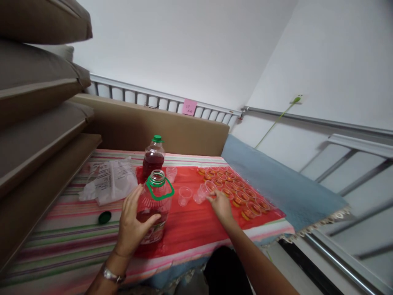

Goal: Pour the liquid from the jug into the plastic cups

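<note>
My left hand (pixel 133 221) rests against the side of an uncapped clear bottle (pixel 154 205) with a green handle ring and dark red liquid low inside. Its thumb is spread from its fingers. My right hand (pixel 220 207) pinches the rim of a small stack of clear plastic cups (pixel 204 191), which lies tilted on the red sheet (pixel 190 229). Between the stack and the bottle stands a single clear cup (pixel 184 196). Right of my right hand, several cups with amber contents (pixel 241 197) stand in rows.
A capped bottle of red liquid (pixel 153 160) and stacked cups (pixel 171 174) stand behind. Left are a crumpled plastic bag (pixel 113 180) and a green cap (pixel 105 217). Brown cushions (pixel 39 82) are piled at far left; a blue cloth (pixel 276 192) covers the right side.
</note>
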Action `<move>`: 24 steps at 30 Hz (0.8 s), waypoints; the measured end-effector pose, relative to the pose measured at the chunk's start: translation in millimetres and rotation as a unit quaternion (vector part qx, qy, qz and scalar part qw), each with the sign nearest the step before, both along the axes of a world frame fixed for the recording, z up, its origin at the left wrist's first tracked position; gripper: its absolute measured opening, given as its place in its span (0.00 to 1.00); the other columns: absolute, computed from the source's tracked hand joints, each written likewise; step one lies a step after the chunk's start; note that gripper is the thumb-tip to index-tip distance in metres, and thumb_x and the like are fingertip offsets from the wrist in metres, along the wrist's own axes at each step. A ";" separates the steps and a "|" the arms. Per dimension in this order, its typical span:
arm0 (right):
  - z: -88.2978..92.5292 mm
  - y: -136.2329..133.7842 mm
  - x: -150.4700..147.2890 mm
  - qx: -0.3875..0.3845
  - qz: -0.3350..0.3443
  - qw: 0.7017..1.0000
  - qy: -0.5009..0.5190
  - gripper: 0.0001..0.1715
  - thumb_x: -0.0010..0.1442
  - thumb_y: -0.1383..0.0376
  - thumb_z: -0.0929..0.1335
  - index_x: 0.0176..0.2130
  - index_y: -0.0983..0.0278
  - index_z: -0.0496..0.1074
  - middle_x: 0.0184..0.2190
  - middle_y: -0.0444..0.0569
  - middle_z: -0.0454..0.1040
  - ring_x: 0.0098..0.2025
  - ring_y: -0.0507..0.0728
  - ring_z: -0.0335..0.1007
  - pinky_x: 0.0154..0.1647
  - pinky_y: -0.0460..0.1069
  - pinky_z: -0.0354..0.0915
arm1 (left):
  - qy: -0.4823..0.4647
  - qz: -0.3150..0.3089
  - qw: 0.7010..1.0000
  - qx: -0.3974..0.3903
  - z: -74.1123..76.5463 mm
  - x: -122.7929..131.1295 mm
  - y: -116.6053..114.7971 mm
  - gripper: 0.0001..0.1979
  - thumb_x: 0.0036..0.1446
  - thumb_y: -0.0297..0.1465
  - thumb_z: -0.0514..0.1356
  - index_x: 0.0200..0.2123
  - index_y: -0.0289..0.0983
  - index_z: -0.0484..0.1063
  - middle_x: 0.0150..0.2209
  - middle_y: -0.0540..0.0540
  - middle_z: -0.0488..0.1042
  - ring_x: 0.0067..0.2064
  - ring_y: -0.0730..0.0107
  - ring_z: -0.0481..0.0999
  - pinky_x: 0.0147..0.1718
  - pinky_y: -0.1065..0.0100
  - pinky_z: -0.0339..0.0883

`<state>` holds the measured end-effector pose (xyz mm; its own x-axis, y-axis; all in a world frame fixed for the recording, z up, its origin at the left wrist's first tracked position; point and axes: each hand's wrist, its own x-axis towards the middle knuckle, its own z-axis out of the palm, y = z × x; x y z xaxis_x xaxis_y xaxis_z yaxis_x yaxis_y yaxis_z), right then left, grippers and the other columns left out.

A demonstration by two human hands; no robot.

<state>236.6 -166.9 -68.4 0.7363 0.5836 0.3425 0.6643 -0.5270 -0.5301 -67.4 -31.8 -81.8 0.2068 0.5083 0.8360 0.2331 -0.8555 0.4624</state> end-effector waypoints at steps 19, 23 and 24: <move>-4.4 -2.7 -14.0 -0.040 0.047 0.996 0.063 0.06 0.52 0.66 0.66 0.29 0.62 0.75 0.34 0.49 0.80 0.39 0.58 0.76 0.43 0.49 0.65 | 0.000 0.005 1.000 0.007 -1.2 -1.6 1.2 0.41 0.49 0.40 0.68 0.64 0.37 0.56 0.59 0.33 0.67 0.59 0.48 0.66 0.58 0.48 0.61; -2.2 -3.3 -13.3 -0.032 0.035 0.998 0.045 0.02 0.48 0.66 0.68 0.25 0.62 0.72 0.31 0.49 0.79 0.38 0.59 0.74 0.42 0.50 0.64 | 0.002 0.006 1.000 0.001 -0.7 -1.8 0.4 0.42 0.49 0.41 0.67 0.64 0.39 0.55 0.59 0.34 0.67 0.60 0.48 0.66 0.58 0.47 0.61; -2.8 -3.1 -13.6 -0.031 0.031 0.998 0.044 0.03 0.48 0.66 0.68 0.24 0.62 0.70 0.30 0.49 0.78 0.37 0.59 0.74 0.41 0.49 0.64 | 0.003 0.005 1.000 0.000 -0.6 -1.9 0.3 0.42 0.49 0.41 0.67 0.64 0.40 0.55 0.59 0.34 0.67 0.60 0.48 0.66 0.58 0.47 0.61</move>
